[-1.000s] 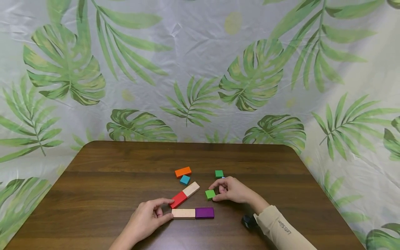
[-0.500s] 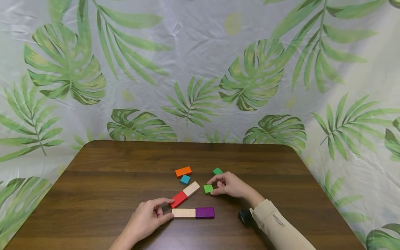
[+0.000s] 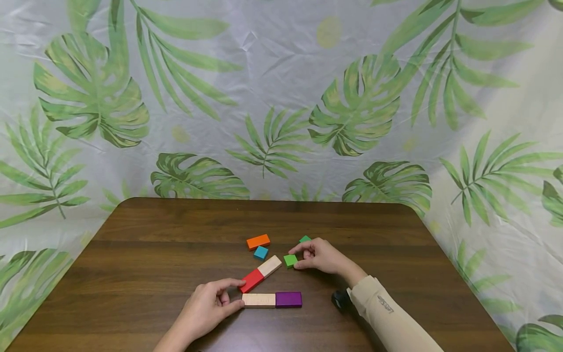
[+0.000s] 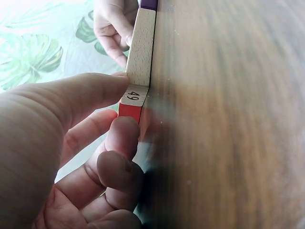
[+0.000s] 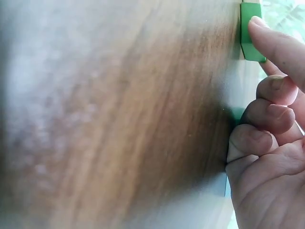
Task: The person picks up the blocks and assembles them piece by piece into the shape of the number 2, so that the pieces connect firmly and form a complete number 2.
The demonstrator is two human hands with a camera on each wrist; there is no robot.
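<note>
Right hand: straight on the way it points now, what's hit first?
Likely the pale block end to end with the red block: its far end is just past the light green block the right hand pinches. A slightly farther line could meet the blue block instead; height is hard to judge.

Behind the dark brown, wood-grained counter [image 3: 176, 225] with rounded far corners, we see a pale grey, creased sheet [image 3: 272, 73] printed with green palm fronds, broad split leaves and faint yellow spots.
</note>
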